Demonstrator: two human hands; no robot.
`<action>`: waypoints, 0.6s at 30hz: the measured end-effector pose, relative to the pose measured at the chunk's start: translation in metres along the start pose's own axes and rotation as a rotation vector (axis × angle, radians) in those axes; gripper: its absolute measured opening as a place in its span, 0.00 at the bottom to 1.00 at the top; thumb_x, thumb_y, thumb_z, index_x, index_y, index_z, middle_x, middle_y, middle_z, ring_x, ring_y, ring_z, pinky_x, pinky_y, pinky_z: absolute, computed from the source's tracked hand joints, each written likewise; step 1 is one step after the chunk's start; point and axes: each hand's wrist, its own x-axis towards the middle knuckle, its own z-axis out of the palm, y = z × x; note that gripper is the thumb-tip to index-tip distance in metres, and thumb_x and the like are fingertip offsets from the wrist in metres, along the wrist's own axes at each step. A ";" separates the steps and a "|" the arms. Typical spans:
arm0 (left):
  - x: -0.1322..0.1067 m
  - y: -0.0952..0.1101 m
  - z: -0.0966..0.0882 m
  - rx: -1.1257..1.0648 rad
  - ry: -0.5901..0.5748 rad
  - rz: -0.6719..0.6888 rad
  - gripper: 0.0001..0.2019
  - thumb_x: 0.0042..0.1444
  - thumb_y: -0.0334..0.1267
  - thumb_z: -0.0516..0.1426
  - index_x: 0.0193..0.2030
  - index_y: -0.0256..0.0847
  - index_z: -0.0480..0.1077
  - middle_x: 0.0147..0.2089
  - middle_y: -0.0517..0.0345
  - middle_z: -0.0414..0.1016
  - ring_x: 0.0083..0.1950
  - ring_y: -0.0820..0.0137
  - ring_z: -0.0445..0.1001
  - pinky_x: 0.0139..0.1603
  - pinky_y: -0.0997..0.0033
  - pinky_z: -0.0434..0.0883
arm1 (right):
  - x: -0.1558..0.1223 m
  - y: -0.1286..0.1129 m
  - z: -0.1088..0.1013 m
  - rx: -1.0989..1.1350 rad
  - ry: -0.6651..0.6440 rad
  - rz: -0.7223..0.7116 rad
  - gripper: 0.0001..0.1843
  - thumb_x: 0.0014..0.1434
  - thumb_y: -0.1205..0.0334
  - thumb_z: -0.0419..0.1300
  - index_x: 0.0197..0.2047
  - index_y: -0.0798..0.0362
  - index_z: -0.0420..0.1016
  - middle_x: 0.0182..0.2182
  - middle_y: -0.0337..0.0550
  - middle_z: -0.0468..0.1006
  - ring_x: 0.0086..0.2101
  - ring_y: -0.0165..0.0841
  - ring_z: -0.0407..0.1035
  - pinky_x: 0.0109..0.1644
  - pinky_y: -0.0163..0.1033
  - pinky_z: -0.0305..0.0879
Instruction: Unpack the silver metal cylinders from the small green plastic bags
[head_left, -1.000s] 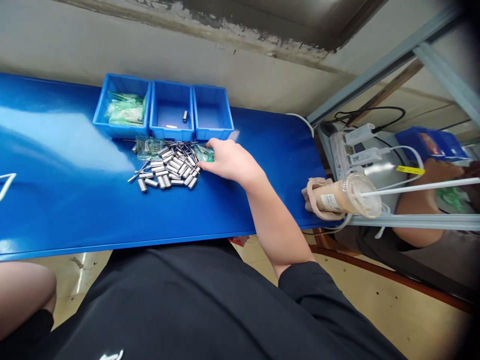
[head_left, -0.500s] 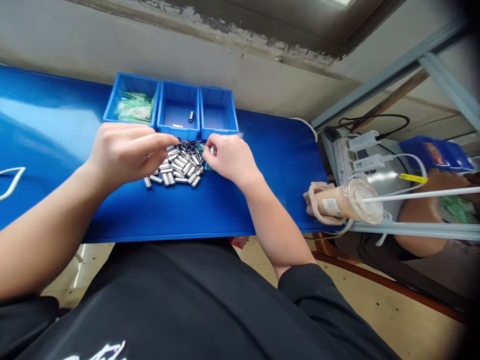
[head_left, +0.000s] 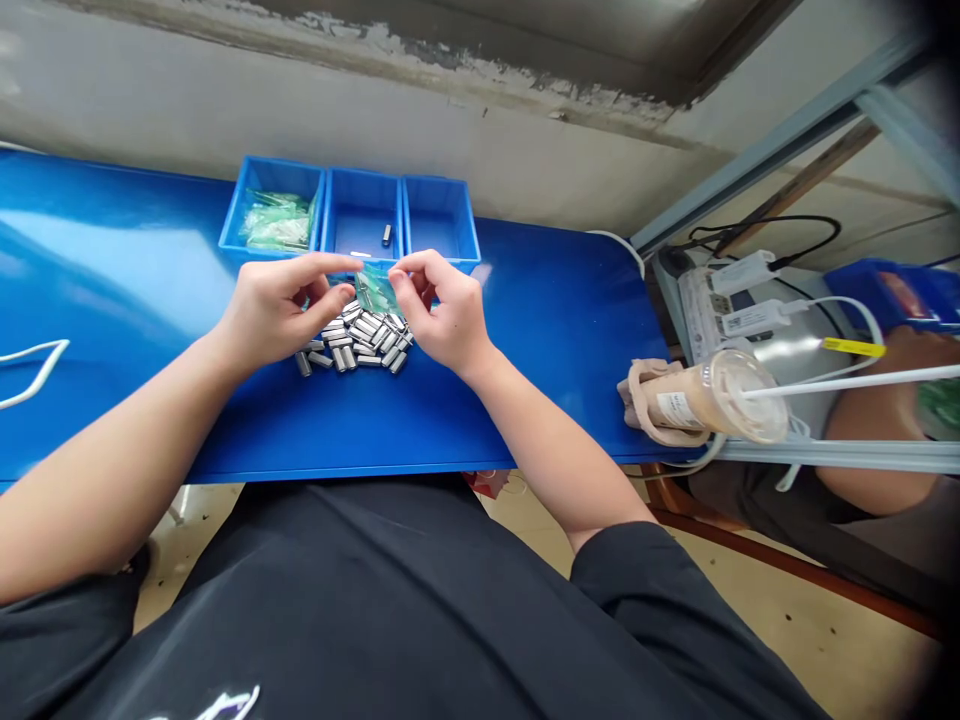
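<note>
A small green-tinted clear plastic bag [head_left: 375, 291] is held up between my hands, over a heap of metal parts. My right hand [head_left: 448, 312] pinches its upper right corner between thumb and index finger. From the other side, my left hand [head_left: 274, 305] has index finger and thumb at the bag's left edge, the other fingers curled in. Beneath lie many short silvery metal pieces [head_left: 367, 335] in a loose pile on the blue table [head_left: 360, 420]. The thin dark pins at the back of the pile are mostly hidden by the bag and my hands.
Behind the heap stand three blue bins: one with green bags [head_left: 279, 222], a middle bin [head_left: 363, 205] with a few small pieces, and a right bin [head_left: 440, 212]. At right are a drink cup [head_left: 705, 400] with a straw, chargers [head_left: 754, 318], cables and another person's arm [head_left: 874, 395].
The bag has come up from beside the pile to between my hands. My right hand has shifted left and turned, and my left hand has moved right to the bag's edge.
</note>
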 end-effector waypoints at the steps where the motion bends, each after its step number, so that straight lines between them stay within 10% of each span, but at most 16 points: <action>1: -0.001 -0.002 0.000 -0.012 0.016 0.005 0.17 0.67 0.49 0.62 0.58 0.49 0.81 0.26 0.64 0.74 0.25 0.77 0.66 0.31 0.72 0.67 | 0.000 0.005 0.005 0.036 0.014 -0.052 0.19 0.78 0.52 0.52 0.47 0.57 0.78 0.34 0.39 0.79 0.31 0.22 0.68 0.42 0.32 0.69; 9: 0.003 -0.006 0.001 0.000 0.027 0.137 0.09 0.65 0.51 0.66 0.42 0.51 0.85 0.26 0.60 0.72 0.25 0.74 0.65 0.29 0.68 0.65 | -0.002 0.009 0.016 0.110 0.112 -0.343 0.15 0.77 0.56 0.58 0.43 0.58 0.80 0.36 0.39 0.83 0.32 0.20 0.69 0.43 0.29 0.71; 18: 0.002 -0.001 0.001 -0.056 0.055 0.003 0.17 0.70 0.56 0.62 0.41 0.45 0.80 0.33 0.62 0.78 0.31 0.77 0.70 0.33 0.68 0.69 | -0.003 0.017 0.018 0.057 0.089 -0.171 0.22 0.76 0.45 0.58 0.56 0.56 0.78 0.35 0.39 0.76 0.38 0.27 0.70 0.50 0.38 0.74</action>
